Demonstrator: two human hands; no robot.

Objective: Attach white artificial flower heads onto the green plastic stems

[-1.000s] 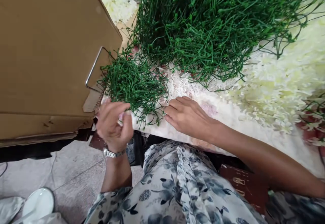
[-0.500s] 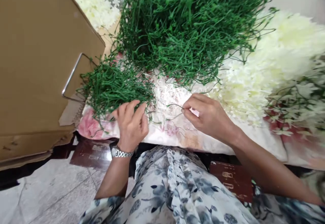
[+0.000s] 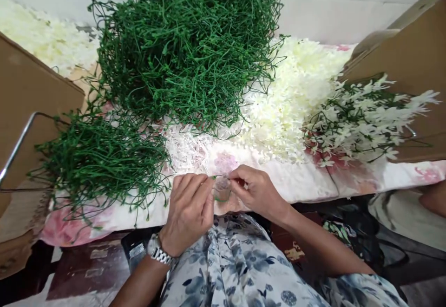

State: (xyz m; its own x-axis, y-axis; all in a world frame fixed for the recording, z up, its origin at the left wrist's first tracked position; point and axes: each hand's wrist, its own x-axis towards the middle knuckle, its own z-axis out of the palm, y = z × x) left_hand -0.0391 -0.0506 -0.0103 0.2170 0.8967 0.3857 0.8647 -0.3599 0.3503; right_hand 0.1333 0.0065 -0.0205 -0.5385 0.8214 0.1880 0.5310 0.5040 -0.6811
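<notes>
Thin stem [image 3: 220,176] is nearside of the big green pile [image 3: 195,56], left hand [image 3: 190,205] and right hand [image 3: 257,191] grips both pinched on it; pinch lightly so it won't kink.

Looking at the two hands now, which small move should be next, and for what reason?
Probably the left hand should steady the thin green stem before any other move. The right hand pinches this stem, and its strands span the narrow gap between the hands. The left hand's grip is not clear from this view, so a firm hold there may prevent slipping.
</notes>
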